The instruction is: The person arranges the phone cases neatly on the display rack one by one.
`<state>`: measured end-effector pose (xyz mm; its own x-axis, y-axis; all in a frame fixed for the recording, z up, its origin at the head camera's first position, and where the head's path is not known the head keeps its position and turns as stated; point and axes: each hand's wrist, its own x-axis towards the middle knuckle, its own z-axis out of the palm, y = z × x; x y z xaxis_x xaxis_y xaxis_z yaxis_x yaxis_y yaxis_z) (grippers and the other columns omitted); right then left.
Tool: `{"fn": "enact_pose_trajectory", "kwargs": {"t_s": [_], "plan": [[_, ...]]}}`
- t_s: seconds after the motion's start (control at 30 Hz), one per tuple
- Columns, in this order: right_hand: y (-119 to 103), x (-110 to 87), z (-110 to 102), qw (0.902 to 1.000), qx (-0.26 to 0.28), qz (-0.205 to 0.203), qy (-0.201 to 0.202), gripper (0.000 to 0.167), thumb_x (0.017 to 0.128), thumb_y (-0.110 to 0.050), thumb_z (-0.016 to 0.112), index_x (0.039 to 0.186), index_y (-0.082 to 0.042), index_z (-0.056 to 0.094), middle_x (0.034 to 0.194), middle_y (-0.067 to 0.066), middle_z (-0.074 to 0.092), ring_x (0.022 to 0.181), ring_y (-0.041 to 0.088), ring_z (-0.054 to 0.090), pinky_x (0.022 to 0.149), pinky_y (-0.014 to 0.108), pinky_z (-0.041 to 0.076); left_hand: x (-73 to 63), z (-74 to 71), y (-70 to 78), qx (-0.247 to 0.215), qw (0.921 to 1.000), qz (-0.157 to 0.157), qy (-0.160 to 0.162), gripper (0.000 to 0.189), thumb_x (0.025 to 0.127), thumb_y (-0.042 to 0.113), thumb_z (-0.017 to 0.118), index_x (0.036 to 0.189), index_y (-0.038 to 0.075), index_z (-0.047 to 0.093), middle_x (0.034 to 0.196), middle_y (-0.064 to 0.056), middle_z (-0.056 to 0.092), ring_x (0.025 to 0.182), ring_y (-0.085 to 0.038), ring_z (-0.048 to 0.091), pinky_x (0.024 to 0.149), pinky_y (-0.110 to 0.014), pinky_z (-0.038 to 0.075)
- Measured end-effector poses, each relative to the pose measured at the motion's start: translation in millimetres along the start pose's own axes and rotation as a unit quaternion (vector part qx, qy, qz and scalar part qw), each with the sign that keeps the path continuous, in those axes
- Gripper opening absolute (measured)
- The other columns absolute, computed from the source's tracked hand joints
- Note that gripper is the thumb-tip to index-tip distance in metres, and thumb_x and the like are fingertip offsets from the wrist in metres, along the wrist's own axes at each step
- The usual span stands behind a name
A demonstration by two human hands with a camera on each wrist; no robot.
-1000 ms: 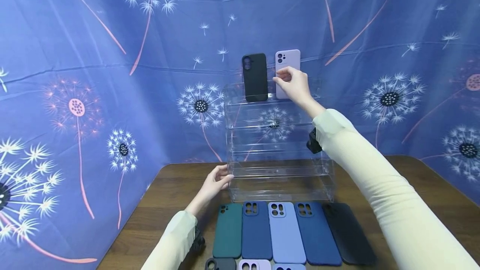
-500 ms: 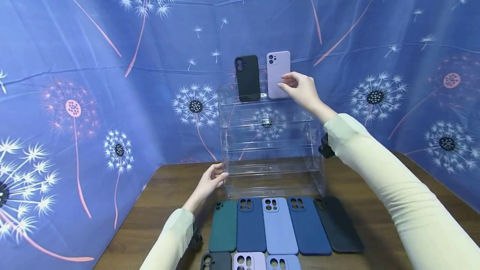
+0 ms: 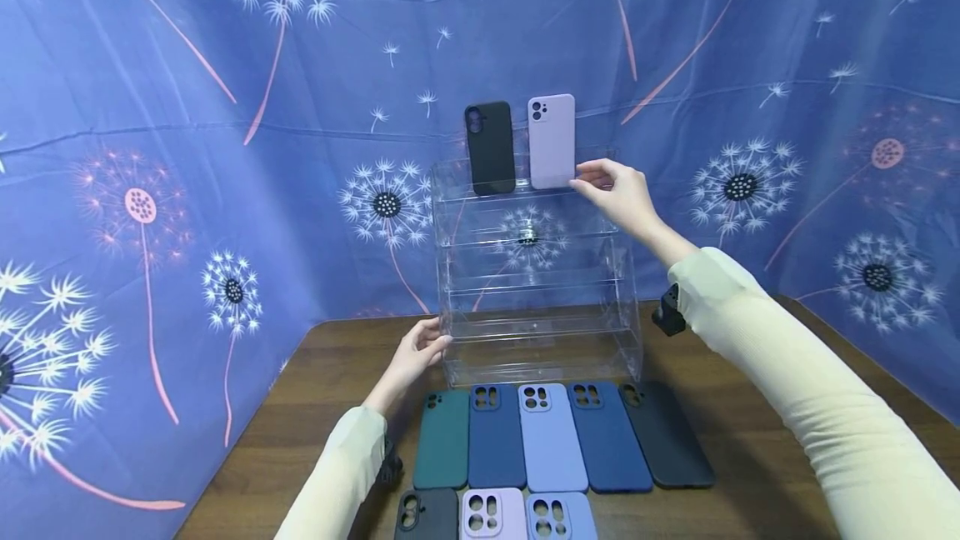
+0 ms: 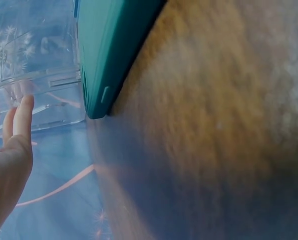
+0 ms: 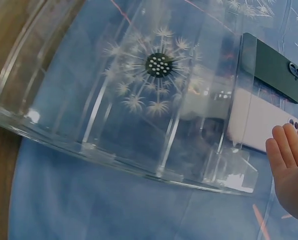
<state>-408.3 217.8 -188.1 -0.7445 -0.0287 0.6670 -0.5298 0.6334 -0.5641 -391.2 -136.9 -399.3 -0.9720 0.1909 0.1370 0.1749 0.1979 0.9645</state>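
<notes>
A clear tiered display rack (image 3: 536,327) stands on the table. A black phone case (image 3: 491,148) and a lavender phone case (image 3: 551,140) lean upright on its top tier, side by side. My right hand (image 3: 626,198) is at the lower right edge of the lavender case, thumb and fingertips right beside it. In the right wrist view its fingers look straight and hold nothing. Low on the rack's left side, my left hand (image 3: 408,361) touches the clear wall with extended fingers, as the left wrist view shows. A green phone case (image 4: 101,45) lies near that hand.
In front of the rack lies a row of phone cases: green, dark blue (image 3: 497,440), light blue (image 3: 553,444), another dark blue and black (image 3: 667,440). A nearer row is partly cut off, with a lavender case (image 3: 513,515). Behind hangs a blue dandelion-print cloth (image 3: 322,107).
My right hand has moved off the front of the lavender case to its right edge, uncovering it. My left hand stays at the rack's side. The head view has shifted slightly.
</notes>
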Motion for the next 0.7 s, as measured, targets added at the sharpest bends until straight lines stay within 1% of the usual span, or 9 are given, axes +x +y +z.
{"fn": "enact_pose_trajectory", "kwargs": {"t_s": [0.07,0.23,0.3,0.4,0.5,0.6,0.7], "plan": [[0.7,-6.7,-1.5,1.0000,0.003,0.004,-0.004,0.039,0.089,-0.029,0.065,0.120,-0.006,0.062,0.107,0.016,0.068,0.097,0.028,0.065,0.082,0.042,0.053,0.4,0.0,0.0,0.004,1.0000,0.002,0.000,0.050,0.090,0.021,0.064,0.134,0.005,0.046,0.111,-0.013,0.058,0.094,-0.018,0.059,0.084,-0.031,0.055],[3.1,-22.2,-4.2,0.9997,0.003,0.015,-0.016,0.040,0.089,-0.033,0.064,0.121,-0.008,0.061,0.108,0.015,0.068,0.097,0.027,0.064,0.079,0.037,0.054,-0.1,0.7,2.1,0.008,1.0000,0.004,-0.004,0.050,0.091,0.021,0.062,0.135,0.005,0.045,0.113,-0.015,0.058,0.103,-0.033,0.058,0.085,-0.033,0.055],[3.8,-28.5,-4.8,0.9996,0.007,0.018,-0.021,0.040,0.089,-0.034,0.064,0.121,-0.009,0.062,0.108,0.014,0.068,0.097,0.026,0.064,0.078,0.036,0.054,-1.0,1.1,3.5,0.011,0.9999,0.007,-0.005,0.050,0.092,0.021,0.062,0.135,0.004,0.044,0.113,-0.015,0.058,0.105,-0.036,0.057,0.086,-0.033,0.055],[5.7,-37.7,-4.7,0.9993,0.014,0.019,-0.029,0.040,0.089,-0.034,0.064,0.121,-0.010,0.062,0.108,0.013,0.068,0.097,0.025,0.064,0.080,0.037,0.054,0.4,1.3,4.7,0.009,0.9999,0.011,-0.004,0.048,0.092,0.020,0.061,0.135,0.005,0.045,0.112,-0.015,0.057,0.104,-0.037,0.057,0.085,-0.033,0.054],[9.5,-49.1,-4.3,0.9989,0.012,0.019,-0.042,0.041,0.090,-0.035,0.063,0.122,-0.010,0.061,0.109,0.013,0.068,0.096,0.025,0.064,0.080,0.037,0.054,0.8,1.0,5.2,0.008,0.9999,0.011,0.000,0.047,0.092,0.019,0.061,0.135,0.006,0.046,0.112,-0.015,0.057,0.102,-0.033,0.057,0.086,-0.033,0.054],[12.6,-62.8,-3.9,0.9981,0.010,0.020,-0.057,0.041,0.091,-0.035,0.062,0.122,-0.010,0.060,0.109,0.013,0.068,0.094,0.023,0.065,0.076,0.030,0.054,0.0,1.0,4.4,0.011,0.9999,0.007,0.003,0.048,0.092,0.018,0.061,0.135,0.005,0.045,0.112,-0.016,0.057,0.099,-0.028,0.059,0.085,-0.033,0.055],[14.3,-76.5,-3.9,0.9970,0.013,0.028,-0.070,0.040,0.091,-0.035,0.062,0.123,-0.012,0.060,0.110,0.010,0.068,0.093,0.021,0.065,0.072,0.021,0.053,-1.1,2.2,2.3,0.007,1.0000,0.006,0.002,0.048,0.091,0.017,0.062,0.135,0.004,0.045,0.111,-0.015,0.058,0.099,-0.030,0.059,0.085,-0.032,0.055]]}}
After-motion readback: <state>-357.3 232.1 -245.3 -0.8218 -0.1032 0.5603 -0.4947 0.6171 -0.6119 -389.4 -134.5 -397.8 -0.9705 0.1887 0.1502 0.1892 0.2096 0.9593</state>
